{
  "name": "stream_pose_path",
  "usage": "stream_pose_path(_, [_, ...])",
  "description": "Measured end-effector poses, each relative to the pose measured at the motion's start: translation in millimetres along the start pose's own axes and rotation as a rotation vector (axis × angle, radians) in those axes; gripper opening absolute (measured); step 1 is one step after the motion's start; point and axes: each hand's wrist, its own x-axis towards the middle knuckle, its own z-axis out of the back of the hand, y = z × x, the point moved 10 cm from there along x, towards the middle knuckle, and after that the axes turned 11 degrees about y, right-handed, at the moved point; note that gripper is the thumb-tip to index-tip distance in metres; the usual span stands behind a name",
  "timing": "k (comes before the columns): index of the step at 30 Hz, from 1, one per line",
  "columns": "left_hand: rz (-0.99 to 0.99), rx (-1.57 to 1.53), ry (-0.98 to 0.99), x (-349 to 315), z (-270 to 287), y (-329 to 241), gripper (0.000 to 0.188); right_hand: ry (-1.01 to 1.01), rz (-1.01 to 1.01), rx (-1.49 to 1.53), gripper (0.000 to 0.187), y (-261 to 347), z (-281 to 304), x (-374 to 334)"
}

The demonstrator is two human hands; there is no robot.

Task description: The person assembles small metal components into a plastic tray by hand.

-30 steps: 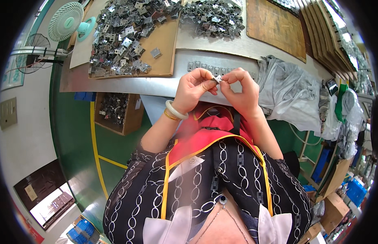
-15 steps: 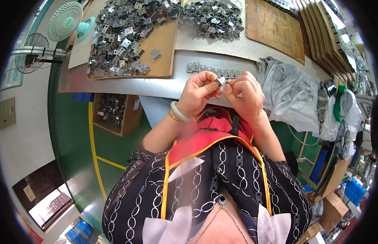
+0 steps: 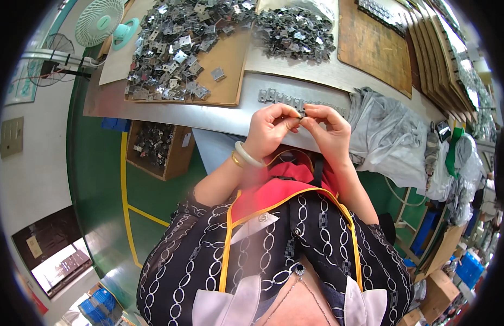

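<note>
Just off the near edge of the metal table (image 3: 170, 112), both hands meet in front of my chest. My left hand (image 3: 271, 127), with a pale bangle at its wrist, pinches a small metal part (image 3: 301, 114). My right hand (image 3: 330, 127) grips the same part from the other side, thumb and forefinger pressed together. Fingertips cover most of the part, so its shape is hidden. Right behind the hands, a row of small metal brackets (image 3: 271, 95) lies along the table, partly blocked by my fingers.
A heap of metal pieces (image 3: 176, 51) fills a cardboard tray at the back left; a second heap (image 3: 295, 35) lies beside it. Grey cloth (image 3: 390, 127) drapes the table's right side, near stacked boards (image 3: 439, 60). A box of parts (image 3: 159, 149) stands below the left edge. A fan (image 3: 102, 24) is far left.
The fingertips have closed further around the metal part, which showed more before. The whole view has shifted slightly, so the table things appear a little farther right.
</note>
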Motion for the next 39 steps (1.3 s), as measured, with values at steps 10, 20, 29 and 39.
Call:
stream_pose_path(10, [-0.039,0.446,-0.003,4,28,-20,0.016,-0.037,-0.003,-0.318,0.019,8,-7,1])
stream_pose_path(20, [-0.071,0.959,-0.342,24,127,-39,0.015,-0.099,-0.085,-0.213,0.016,-24,9,12])
stream_pose_path(29, [-0.178,1.22,-0.026,22,53,-19,0.023,-0.043,-0.131,-0.258,0.013,-30,4,10])
stream_pose_path(39, [-0.149,1.213,-0.132,26,52,11,0.016,-0.027,-0.14,-0.282,0.013,-29,3,3])
